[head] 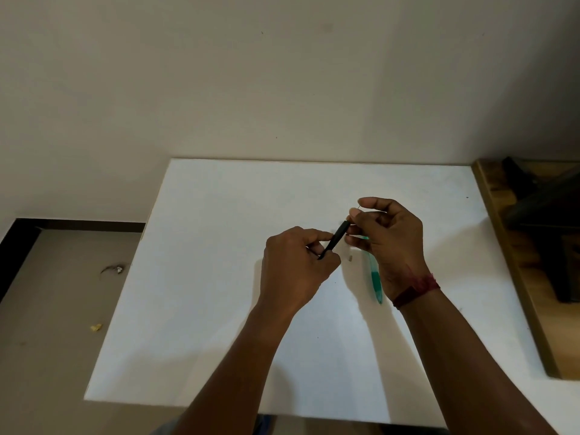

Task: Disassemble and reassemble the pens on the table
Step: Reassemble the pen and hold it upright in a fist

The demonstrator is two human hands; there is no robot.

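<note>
Above the white table [219,293], my left hand [296,268] grips the lower end of a black pen barrel [337,238] that slants up to the right. At the barrel's upper end, my right hand [387,237] pinches something thin between thumb and forefinger; what it is stays too small to tell. A green translucent pen [375,277] lies on the table under my right hand, partly hidden by it. A tiny pale part [350,258] rests on the table between my hands.
A wooden ledge [514,265] with dark objects borders the table on the right. The wall stands just behind the table's far edge. To the left lies the floor with small scraps [116,269].
</note>
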